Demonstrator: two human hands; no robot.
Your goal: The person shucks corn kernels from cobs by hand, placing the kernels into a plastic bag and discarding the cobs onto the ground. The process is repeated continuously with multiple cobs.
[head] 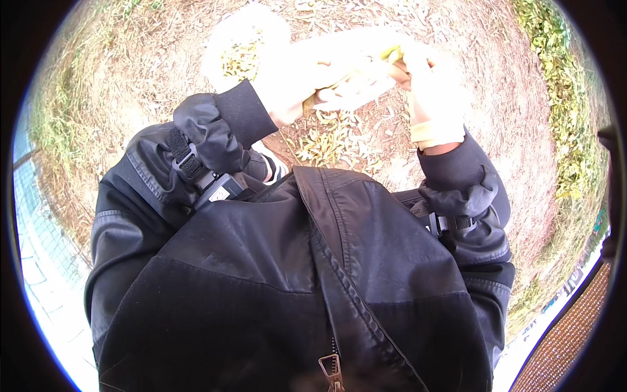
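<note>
Strong glare washes out much of both hands. My right hand [416, 73], in a pale glove with a yellowish cuff, pinches a yellow-green pod or leaf [391, 54] between its fingertips. My left hand [299, 83] reaches in from the left with its fingers partly curled. Yellowish bits [308, 104] show at its lower edge; whether it grips them is lost in the glare. Below the hands, a loose pile of yellow-green pods or leaves [325, 142] lies on the brown soil. Left of my left hand stands a white container [279, 24], a bucket or bag, with similar yellow-green pieces [240, 61] inside.
Dry litter and straw cover the ground [514, 147]. A strip of green leafy plants [553, 88] runs along the right, and grass [63, 108] grows on the left. My shoe [274, 166] is beside the pile. A brown woven edge [568, 323] shows at lower right.
</note>
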